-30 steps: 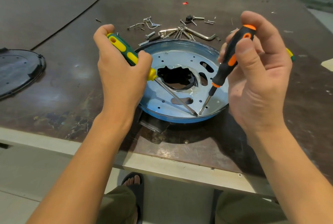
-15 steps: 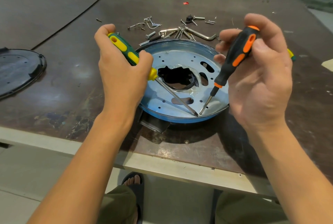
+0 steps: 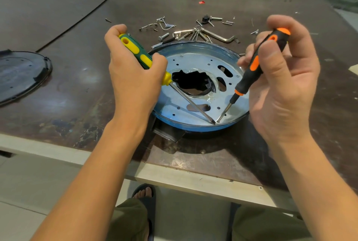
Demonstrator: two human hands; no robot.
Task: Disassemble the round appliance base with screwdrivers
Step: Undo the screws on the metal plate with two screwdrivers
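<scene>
1. Round appliance base [image 3: 193, 127]: centre of frame, on the dark table [image 3: 77, 89]. Blue rim, perforated metal plate inside, irregular black opening at its middle.
2. Left hand [image 3: 133, 74]: clenched around the green-and-yellow screwdriver [image 3: 135, 50]. The shaft slants down to the right across the plate, its tip at the near rim.
3. Right hand [image 3: 280, 85]: thumb and fingers pinch the black-and-orange screwdriver [image 3: 251, 72]. The shaft slants down to the left, and its tip sits just beside the other tip.
4. Loose screws [image 3: 164, 25] and a hex key [image 3: 219, 36]: scattered just above the base, upper centre.
5. Black round cover [image 3: 19, 74]: left edge of frame, well apart from the base.
6. Red scrap [image 3: 201, 2]: top centre.
7. Sandalled foot [image 3: 144, 194]: bottom centre, below the table edge.
</scene>
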